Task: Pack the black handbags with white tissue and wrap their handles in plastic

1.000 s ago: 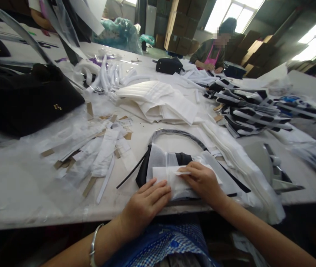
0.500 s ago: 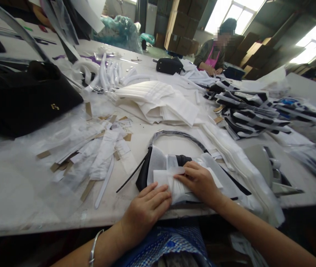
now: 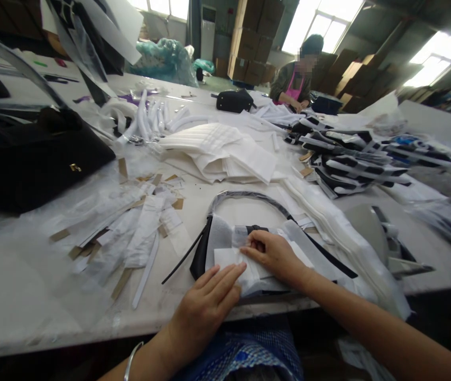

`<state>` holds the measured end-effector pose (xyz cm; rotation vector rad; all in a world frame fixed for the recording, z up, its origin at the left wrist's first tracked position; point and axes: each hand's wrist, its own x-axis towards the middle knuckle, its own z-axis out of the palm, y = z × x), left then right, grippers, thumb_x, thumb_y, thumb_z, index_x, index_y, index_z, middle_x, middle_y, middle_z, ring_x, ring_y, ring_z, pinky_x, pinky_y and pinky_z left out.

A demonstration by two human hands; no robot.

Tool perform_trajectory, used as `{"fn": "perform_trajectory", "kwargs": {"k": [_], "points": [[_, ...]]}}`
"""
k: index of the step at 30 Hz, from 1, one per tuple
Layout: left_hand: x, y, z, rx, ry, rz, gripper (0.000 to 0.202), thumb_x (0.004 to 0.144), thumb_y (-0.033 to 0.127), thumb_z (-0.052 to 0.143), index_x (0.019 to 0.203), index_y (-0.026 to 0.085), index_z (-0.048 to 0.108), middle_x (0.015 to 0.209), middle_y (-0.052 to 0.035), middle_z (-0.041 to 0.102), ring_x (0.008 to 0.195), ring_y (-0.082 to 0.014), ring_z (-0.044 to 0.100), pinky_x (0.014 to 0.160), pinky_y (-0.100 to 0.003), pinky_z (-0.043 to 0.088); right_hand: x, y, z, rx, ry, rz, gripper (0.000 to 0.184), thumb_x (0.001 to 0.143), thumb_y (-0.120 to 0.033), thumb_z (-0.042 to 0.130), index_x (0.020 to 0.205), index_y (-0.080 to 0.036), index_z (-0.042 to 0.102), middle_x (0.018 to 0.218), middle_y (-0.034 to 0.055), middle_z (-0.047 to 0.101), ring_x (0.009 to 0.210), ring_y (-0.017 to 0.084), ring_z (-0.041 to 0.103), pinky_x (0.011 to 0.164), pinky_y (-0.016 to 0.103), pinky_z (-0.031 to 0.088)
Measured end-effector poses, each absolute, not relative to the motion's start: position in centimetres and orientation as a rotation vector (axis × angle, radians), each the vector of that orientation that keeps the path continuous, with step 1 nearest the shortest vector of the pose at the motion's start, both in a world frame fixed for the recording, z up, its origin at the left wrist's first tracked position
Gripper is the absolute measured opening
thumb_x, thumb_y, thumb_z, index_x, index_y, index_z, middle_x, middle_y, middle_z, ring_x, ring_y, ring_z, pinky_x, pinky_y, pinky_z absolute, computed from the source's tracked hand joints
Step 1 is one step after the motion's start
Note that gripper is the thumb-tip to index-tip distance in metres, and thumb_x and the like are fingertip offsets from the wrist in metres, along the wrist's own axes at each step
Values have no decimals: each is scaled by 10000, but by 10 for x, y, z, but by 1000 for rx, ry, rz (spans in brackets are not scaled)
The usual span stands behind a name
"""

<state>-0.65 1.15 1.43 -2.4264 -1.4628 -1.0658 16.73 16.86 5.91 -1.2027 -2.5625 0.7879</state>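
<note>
A black handbag (image 3: 199, 258) lies before me, its arched handle (image 3: 245, 196) wrapped in clear film and pointing away. Pale padding (image 3: 218, 238) covers much of its body. Across its front is a white wrapping sheet (image 3: 225, 257). My left hand (image 3: 211, 299) lies flat with stretched fingers on the sheet's lower left part. Just to the right, my right hand (image 3: 276, 258) has thumb and fingers pinched at the sheet's upper edge, close to a dark strap (image 3: 257, 229). The bag's lower front is partly hidden by my hands.
Loose paper and card strips (image 3: 141, 227) lie to the left, near a larger black bag (image 3: 35, 164). Beyond are white foam sheets (image 3: 221, 151). At right are wrapped black-and-white pieces (image 3: 352, 153) and a tape dispenser (image 3: 384, 238). A person (image 3: 294, 84) works across the table.
My right hand has shifted slightly left and up along the sheet, and the translucent flap at its fingertips now lies lower. My left hand stays flat on it. The view has tilted slightly.
</note>
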Motion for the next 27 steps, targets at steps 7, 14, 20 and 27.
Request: {"fn": "perform_trajectory", "kwargs": {"k": [7, 14, 20, 27], "points": [[-6, 14, 23, -2478, -1465, -889, 320, 1023, 113, 362, 1108, 151, 668, 1364, -50, 645, 1298, -195, 575, 1120, -366, 460, 162, 172, 59, -1303, -2525, 792, 195, 853, -382, 713, 845, -235, 586, 693, -50, 652, 607, 134, 567, 575, 260, 352], [0, 11, 21, -2422, -1521, -752, 422, 1022, 108, 310, 1344, 147, 580, 1405, -55, 612, 1309, -222, 563, 1108, -389, 466, 160, 174, 56, -1322, -2461, 740, 294, 831, -390, 737, 967, -243, 521, 696, -54, 671, 605, 147, 601, 581, 256, 350], [9, 13, 21, -2432, -1557, -661, 392, 1000, 79, 314, 1273, 122, 591, 1365, -90, 629, 1365, -254, 502, 1131, -441, 433, 158, 178, 56, -1333, -2492, 628, 254, 844, -427, 721, 848, -228, 564, 688, -38, 661, 599, 137, 573, 566, 250, 315], [11, 19, 37, -2589, -1644, -418, 424, 883, 14, 419, 1278, 123, 528, 1279, -114, 639, 1319, -262, 543, 1132, -435, 436, 154, 186, 59, -1258, -2520, 607, 263, 827, -408, 723, 691, -214, 608, 657, -12, 656, 600, 146, 553, 533, 262, 277]]}}
